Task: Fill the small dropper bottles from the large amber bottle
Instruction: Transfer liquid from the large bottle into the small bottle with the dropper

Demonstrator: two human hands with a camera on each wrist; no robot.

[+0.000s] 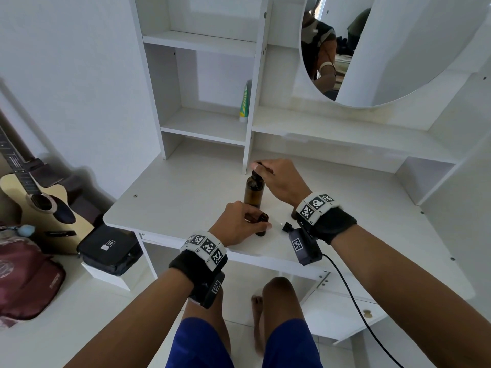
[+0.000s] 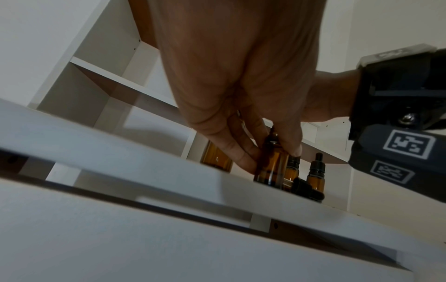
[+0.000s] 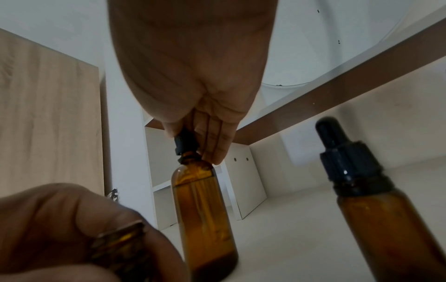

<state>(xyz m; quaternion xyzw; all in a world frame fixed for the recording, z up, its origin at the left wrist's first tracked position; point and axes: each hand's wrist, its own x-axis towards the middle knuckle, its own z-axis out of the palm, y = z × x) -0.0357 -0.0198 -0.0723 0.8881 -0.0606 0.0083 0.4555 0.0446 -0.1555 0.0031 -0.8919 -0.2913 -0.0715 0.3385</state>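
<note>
The large amber bottle [image 1: 253, 192] stands upright on the white desk [image 1: 186, 197]. My right hand [image 1: 259, 168] pinches the black dropper top [image 3: 185, 142] at its neck, and the glass pipette shows inside the bottle [image 3: 202, 209]. My left hand [image 1: 249, 221] grips a small open amber bottle [image 1: 262, 224] standing near the desk's front edge, also seen as the small bottle [image 2: 271, 166] and the small bottle [image 3: 118, 246]. A loose black dropper cap [image 1: 286, 226] lies on the desk to its right.
Capped small dropper bottles [image 2: 316, 171] stand behind the held one; one capped bottle [image 3: 376, 200] is close to my right wrist. White shelves [image 1: 204, 126] and a round mirror [image 1: 385, 49] rise behind. A guitar [image 1: 39, 200] and black pouch [image 1: 109, 248] sit at left.
</note>
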